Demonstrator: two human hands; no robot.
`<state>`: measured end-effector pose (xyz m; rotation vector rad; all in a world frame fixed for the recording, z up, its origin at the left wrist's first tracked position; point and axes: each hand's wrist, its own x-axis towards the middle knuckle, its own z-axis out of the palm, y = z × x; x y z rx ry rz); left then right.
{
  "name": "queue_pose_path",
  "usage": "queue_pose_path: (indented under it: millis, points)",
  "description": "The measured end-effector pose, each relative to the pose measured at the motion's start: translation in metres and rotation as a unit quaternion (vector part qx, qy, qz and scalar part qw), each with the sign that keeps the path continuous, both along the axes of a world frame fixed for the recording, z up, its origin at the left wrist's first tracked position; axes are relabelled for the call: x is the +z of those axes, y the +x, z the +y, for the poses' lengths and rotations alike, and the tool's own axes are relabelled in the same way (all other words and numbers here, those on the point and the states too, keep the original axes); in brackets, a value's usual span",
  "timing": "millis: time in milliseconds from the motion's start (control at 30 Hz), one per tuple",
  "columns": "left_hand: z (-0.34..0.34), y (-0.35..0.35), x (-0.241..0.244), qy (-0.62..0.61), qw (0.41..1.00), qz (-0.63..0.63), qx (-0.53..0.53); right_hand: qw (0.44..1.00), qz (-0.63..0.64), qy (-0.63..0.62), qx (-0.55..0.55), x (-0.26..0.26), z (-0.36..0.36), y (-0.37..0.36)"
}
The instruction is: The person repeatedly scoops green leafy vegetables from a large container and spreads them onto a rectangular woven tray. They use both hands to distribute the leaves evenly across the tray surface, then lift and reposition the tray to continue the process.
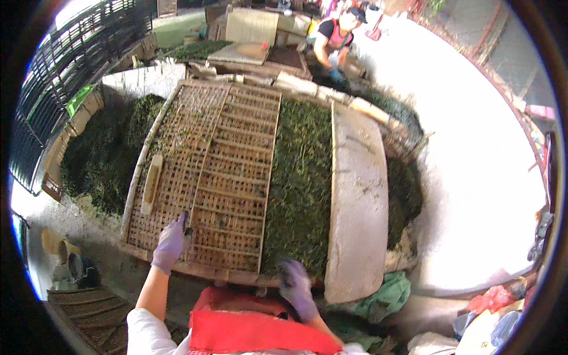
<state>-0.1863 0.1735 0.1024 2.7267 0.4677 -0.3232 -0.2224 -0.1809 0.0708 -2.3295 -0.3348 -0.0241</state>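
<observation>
My left hand (171,244), in a pale purple glove with dark fingertips, is at the near end of the seam between two woven bamboo lattice screens. The left screen (173,186) bears leaf scraps and a short wooden block (152,185). Crosswise slats run over the right screen (233,186). My right hand (295,284), gloved alike and slightly blurred, is at the near edge of a bed of green leaves (299,186). Whether either hand grips anything is unclear. A pale board (358,199) lies along the right side of the leaves.
Dark leaf heaps lie left (111,155) and right (403,199) of the frame. Across from me a person (335,42) in a cap and blue gloves bends over more leaves. Green cloth (386,295) hangs by the board's near corner. A dark railing (80,71) stands left.
</observation>
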Motion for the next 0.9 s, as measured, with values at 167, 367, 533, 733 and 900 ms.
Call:
queue_pose_path:
  millis: [167,367,533,733,900]
  points:
    - [-0.058,0.031,-0.033,-0.748,0.624,-0.069,0.213,0.722,-0.098,0.459,-0.509,-0.080,-0.185,-0.047]
    - [-0.221,0.042,0.021,-0.249,0.897,-0.174,-0.322,0.603,0.126,0.751,-0.239,-0.118,-0.240,-0.074]
    - [-0.276,0.063,-0.042,-0.637,0.756,0.012,-0.150,0.704,0.080,0.643,-0.290,0.101,-0.133,-0.084]
    - [-0.286,0.097,-0.081,-0.779,0.618,-0.054,-0.085,0.844,-0.037,0.455,-0.283,0.009,-0.183,-0.102]
    - [-0.257,0.084,-0.045,-0.827,0.550,0.039,0.108,0.651,0.178,0.712,-0.194,-0.020,-0.169,-0.070]
